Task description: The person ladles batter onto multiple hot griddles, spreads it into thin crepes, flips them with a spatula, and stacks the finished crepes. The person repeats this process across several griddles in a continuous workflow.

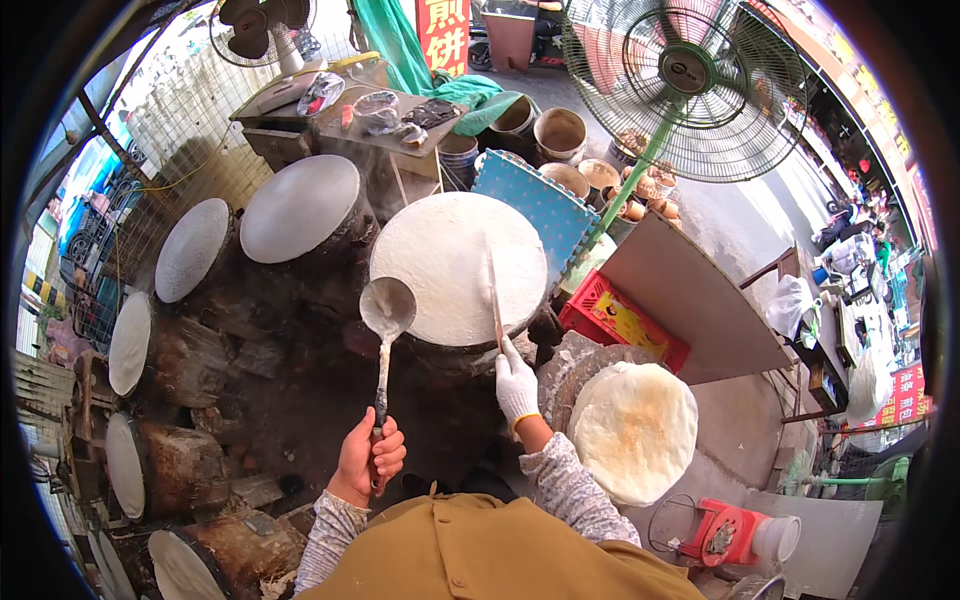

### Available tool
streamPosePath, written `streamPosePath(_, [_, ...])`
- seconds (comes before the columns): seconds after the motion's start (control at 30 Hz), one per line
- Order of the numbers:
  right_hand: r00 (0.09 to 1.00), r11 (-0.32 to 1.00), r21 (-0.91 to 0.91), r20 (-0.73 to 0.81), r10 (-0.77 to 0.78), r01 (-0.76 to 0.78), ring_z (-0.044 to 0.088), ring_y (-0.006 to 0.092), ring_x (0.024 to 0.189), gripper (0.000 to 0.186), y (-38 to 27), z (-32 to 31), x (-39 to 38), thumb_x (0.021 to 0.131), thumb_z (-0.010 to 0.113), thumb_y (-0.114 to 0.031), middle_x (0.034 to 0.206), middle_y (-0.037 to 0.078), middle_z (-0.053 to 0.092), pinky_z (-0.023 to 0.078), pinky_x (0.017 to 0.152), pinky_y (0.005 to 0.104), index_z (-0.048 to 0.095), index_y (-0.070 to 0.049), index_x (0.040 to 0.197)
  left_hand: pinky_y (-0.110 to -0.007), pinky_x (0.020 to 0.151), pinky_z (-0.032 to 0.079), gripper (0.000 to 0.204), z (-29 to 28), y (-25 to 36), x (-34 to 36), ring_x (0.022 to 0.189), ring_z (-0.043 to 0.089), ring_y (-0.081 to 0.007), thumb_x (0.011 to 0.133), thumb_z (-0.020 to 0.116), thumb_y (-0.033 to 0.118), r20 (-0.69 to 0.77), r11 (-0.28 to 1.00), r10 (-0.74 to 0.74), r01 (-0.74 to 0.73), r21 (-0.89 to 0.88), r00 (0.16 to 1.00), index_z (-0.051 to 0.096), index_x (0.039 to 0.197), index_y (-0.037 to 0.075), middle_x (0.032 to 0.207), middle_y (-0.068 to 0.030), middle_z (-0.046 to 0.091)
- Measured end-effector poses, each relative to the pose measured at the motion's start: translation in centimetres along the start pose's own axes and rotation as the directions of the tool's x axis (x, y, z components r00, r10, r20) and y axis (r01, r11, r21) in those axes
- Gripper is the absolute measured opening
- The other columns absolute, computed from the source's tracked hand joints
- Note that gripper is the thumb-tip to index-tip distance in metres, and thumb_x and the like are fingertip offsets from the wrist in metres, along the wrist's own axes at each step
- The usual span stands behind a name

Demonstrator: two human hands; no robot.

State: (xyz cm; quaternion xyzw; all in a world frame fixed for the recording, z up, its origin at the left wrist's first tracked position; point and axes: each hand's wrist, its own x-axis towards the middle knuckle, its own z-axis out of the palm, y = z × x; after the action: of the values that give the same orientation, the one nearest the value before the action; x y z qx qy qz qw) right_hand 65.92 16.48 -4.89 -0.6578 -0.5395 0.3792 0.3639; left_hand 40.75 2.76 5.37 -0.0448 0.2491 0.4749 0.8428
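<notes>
My bare left hand (370, 458) grips the dark handle of a metal ladle (388, 306). The ladle's batter-smeared bowl is held at the near left edge of a large round griddle, overlapping it in view. White batter (440, 265) covers the griddle in a wide sheet. In a white knitted glove, my right hand (517, 384) is closed around the near end of a long thin spatula (495, 295). Its blade lies over the right part of the batter; whether it touches cannot be told. Pale round flatbreads (635, 430) lie on a stand to the right, the top one lightly browned.
Several more white-topped round griddles (300, 208) curve along the left. A large green fan (687, 75) stands beyond at the right, near a blue dotted panel (535, 200) and buckets (560, 133). A red crate (625, 322) and a brown board (690, 290) flank the right.
</notes>
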Motion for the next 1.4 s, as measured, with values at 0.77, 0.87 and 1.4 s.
streamPosePath(0.77, [0.997,0.987,0.148,-0.06,-0.053,0.061,0.056,0.0072,0.07,0.04,4.1,2.6,3.9,0.098,0.055,-0.02,0.101,0.008,0.069,0.047,0.068,0.023,0.059,-0.003,0.134,-0.023,0.043,0.034,0.046,-0.2,0.4,2.1,0.048,0.034,-0.0081,0.105,0.035,0.05,0.013,0.988,-0.148,0.149,-0.034,0.989,0.048,0.084,0.011,0.059,0.0049,0.033])
streamPosePath(0.87, [0.986,0.983,0.166,0.155,0.056,-0.081,0.065,0.0253,0.112,0.039,0.7,1.9,3.8,0.095,0.056,-0.023,0.118,0.019,0.069,0.046,0.097,0.0311,0.063,-0.004,0.128,-0.023,0.043,0.034,0.046,-0.4,0.8,3.3,0.049,0.035,-0.0083,0.105,0.035,0.05,-0.012,0.986,-0.161,0.16,-0.046,0.987,0.048,0.084,0.011,0.059,0.0049,0.033])
streamPosePath(1.4, [0.992,0.994,0.102,0.11,-0.057,0.046,0.065,0.0187,0.112,0.04,2.5,-7.1,0.1,0.095,0.058,-0.021,0.121,0.017,0.068,0.047,0.096,0.0288,0.061,0.0,0.129,-0.028,0.047,0.037,0.044,5.4,1.6,14.1,0.052,0.04,-0.0141,0.103,0.039,0.051,-0.47,0.993,0.076,-0.025,0.112,0.88,0.044,0.084,0.012,0.062,0.001,0.041])
